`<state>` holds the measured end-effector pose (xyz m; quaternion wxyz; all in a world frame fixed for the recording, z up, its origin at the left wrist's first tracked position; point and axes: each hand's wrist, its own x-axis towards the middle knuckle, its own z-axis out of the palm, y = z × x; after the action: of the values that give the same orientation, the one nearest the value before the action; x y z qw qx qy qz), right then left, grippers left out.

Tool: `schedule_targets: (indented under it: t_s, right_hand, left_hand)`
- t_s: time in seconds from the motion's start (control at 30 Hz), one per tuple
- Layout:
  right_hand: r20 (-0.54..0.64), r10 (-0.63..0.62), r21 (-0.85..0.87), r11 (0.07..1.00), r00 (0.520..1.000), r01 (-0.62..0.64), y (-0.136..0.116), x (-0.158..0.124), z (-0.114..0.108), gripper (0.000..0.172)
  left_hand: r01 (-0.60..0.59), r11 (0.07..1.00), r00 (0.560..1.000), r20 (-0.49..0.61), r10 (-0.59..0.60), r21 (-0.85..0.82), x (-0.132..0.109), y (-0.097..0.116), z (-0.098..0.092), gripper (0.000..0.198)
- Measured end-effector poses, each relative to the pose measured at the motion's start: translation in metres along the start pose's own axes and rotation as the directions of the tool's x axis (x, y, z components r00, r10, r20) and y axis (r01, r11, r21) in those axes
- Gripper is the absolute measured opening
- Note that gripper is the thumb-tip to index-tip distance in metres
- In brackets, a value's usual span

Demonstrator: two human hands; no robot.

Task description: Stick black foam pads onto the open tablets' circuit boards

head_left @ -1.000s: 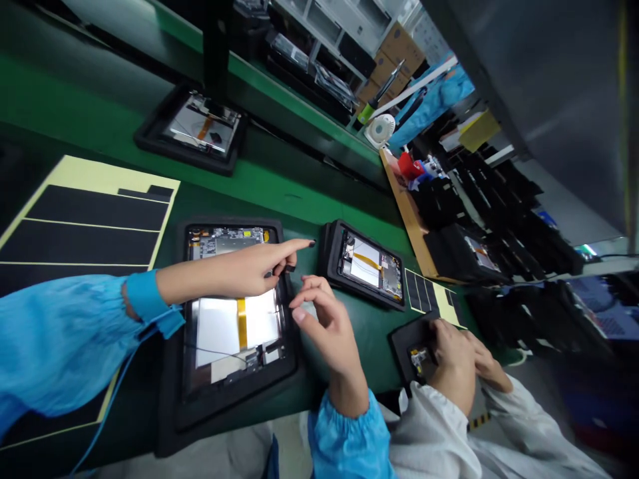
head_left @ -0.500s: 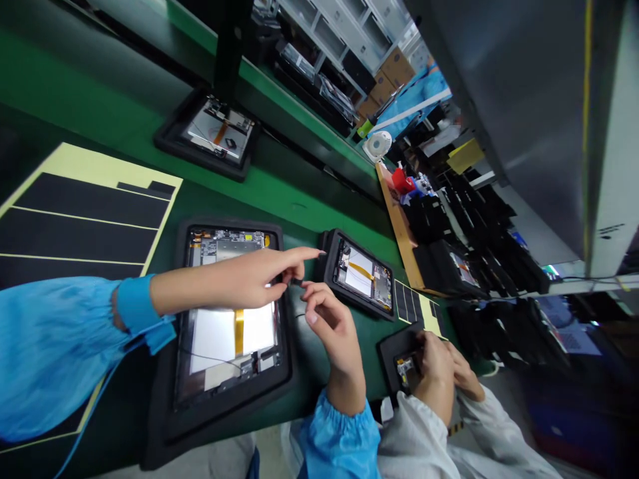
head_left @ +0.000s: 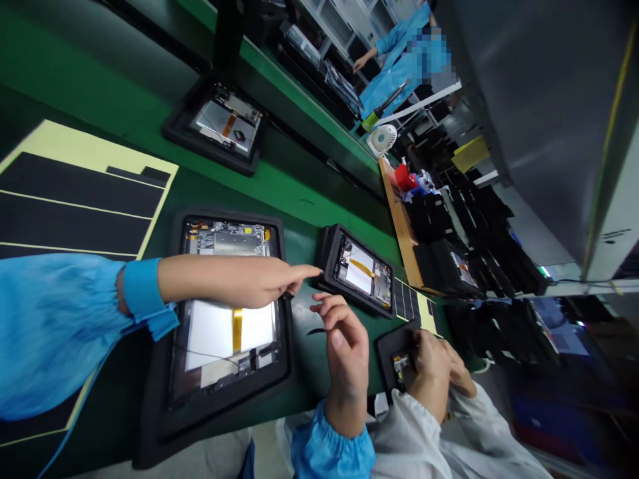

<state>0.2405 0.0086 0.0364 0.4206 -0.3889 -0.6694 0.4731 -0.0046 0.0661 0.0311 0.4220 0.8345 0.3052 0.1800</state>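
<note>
Sleeves bright blue, wrist strap a deeper blue, tether light blue. Near tray black; panel in it silvery white, ribbon amber. Sheet pale yellow, banded with wide black strips, thin yellow lines between. Bench dark green. Fan white, bin red, ledge tan, card yellow. Neighbour's sleeve off-white. Far co-worker's clothes blue.
</note>
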Motion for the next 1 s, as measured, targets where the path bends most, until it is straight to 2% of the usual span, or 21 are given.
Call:
schedule_targets:
  t_s: [0.2, 0.33, 0.57, 0.77, 1.0]
  right_hand:
    - [0.229, 0.07, -0.213, 0.977, 0.971, -0.02, -0.012, 0.018, 0.014, 0.021]
    - [0.296, 0.09, -0.305, 0.952, 0.951, 0.004, -0.005, 0.036, 0.018, 0.006]
    - [0.299, 0.039, -0.378, 0.922, 0.953, 0.081, 0.007, 0.054, 0.026, 0.002]
    - [0.257, 0.036, -0.444, 0.892, 0.966, 0.085, 0.01, 0.052, 0.032, 0.003]
    - [0.2, 0.003, -0.381, 0.922, 0.98, 0.075, 0.002, 0.046, 0.029, 0.008]
  left_hand:
    - [0.046, 0.999, 0.994, -0.104, -0.044, 0.017, 0.002, -0.018, -0.014, 0.064]
    - [0.046, 0.999, 0.991, -0.129, -0.046, -0.001, 0.002, -0.022, -0.014, 0.063]
    - [0.002, 0.999, 0.986, -0.165, -0.01, -0.047, 0.003, -0.028, -0.01, 0.067]
    - [0.055, 0.997, 0.979, -0.195, -0.067, -0.063, 0.004, -0.028, -0.01, 0.075]
    - [0.092, 0.994, 0.975, -0.199, -0.1, -0.051, 0.004, -0.023, -0.012, 0.078]
